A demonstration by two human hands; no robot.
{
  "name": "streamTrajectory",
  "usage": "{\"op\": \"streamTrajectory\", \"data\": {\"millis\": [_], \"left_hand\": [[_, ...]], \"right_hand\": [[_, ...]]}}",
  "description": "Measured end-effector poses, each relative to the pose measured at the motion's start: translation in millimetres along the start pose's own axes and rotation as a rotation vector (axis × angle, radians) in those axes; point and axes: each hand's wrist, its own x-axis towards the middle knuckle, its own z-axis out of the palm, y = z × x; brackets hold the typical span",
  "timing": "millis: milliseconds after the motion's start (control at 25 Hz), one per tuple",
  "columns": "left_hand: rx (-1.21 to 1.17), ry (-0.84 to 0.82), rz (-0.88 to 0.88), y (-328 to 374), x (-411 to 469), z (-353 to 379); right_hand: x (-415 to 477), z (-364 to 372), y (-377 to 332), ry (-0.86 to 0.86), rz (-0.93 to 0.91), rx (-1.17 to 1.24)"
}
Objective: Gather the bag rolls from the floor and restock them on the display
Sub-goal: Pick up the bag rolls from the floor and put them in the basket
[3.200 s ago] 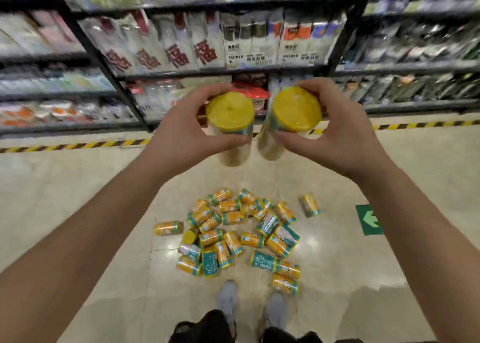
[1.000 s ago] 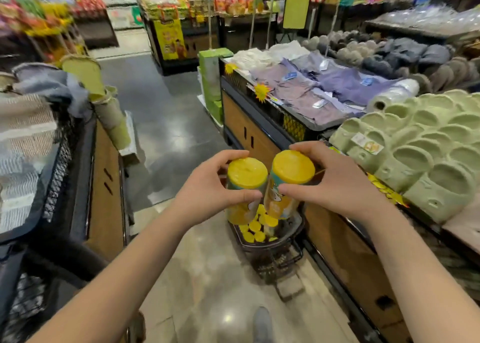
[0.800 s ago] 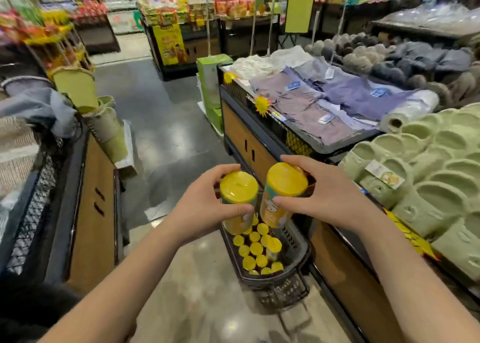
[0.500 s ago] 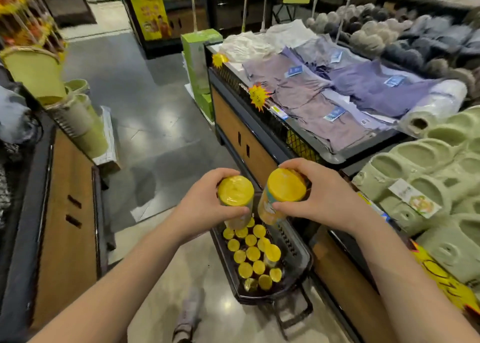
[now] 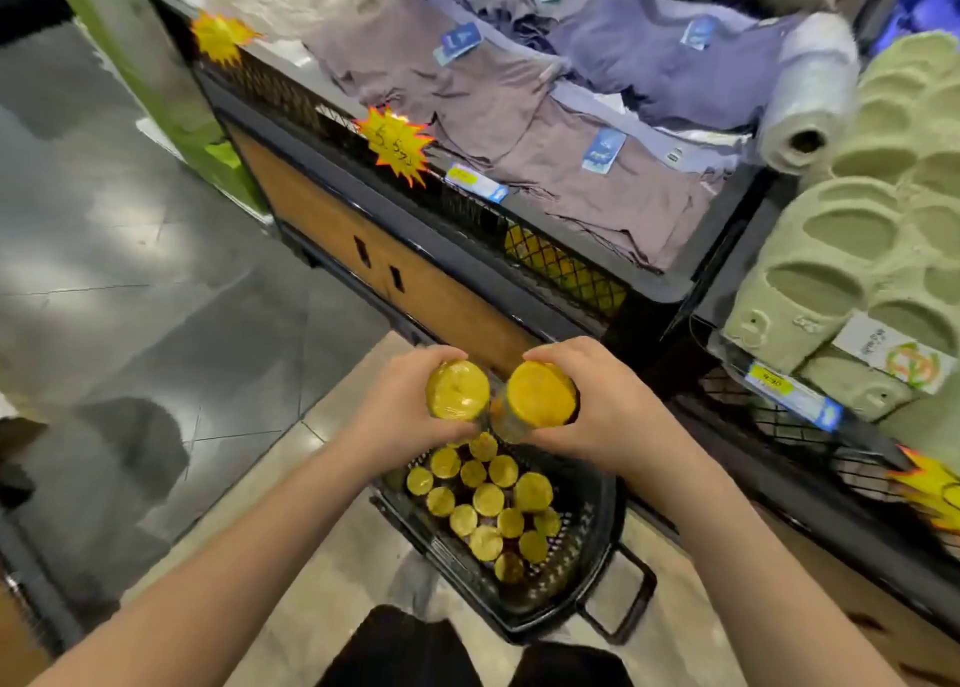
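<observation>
My left hand (image 5: 402, 416) grips one yellow bag roll (image 5: 457, 389) and my right hand (image 5: 602, 405) grips a second yellow roll (image 5: 540, 394), their round ends facing me and nearly touching. Both are held just above the far end of a black mesh basket (image 5: 587, 541) standing on the floor. Inside the basket several yellow rolls (image 5: 488, 499) stand upright, packed together. The lower parts of the two held rolls are hidden by my fingers.
A display table (image 5: 415, 291) with folded grey-purple garments (image 5: 519, 93) stands right behind the basket. Green slippers (image 5: 852, 249) fill the bin at right, beside a clear plastic roll (image 5: 805, 99). Grey floor (image 5: 130, 281) spreads to the left. A green box (image 5: 156, 78) stands at the table's far corner.
I turned from the floor pile and came up to the basket. My view has tilted down over it, and both hands have lowered the two rolls toward its far end.
</observation>
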Motion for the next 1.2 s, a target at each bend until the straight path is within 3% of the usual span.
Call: {"op": "streamTrajectory", "data": {"millis": [160, 560, 760, 1200], "left_hand": [[0.021, -0.044, -0.024, -71, 54, 53], [0.115, -0.065, -0.105, -309, 162, 304], [0.136, -0.146, -0.105, -364, 182, 358], [0.342, -0.288, -0.167, -364, 196, 355]], "right_hand": [[41, 78, 52, 0.016, 0.144, 0.025], [129, 369, 252, 0.051, 0.395, 0.073], [141, 424, 283, 0.032, 0.401, 0.032], [196, 457, 298, -0.028, 0.349, -0.013]]}}
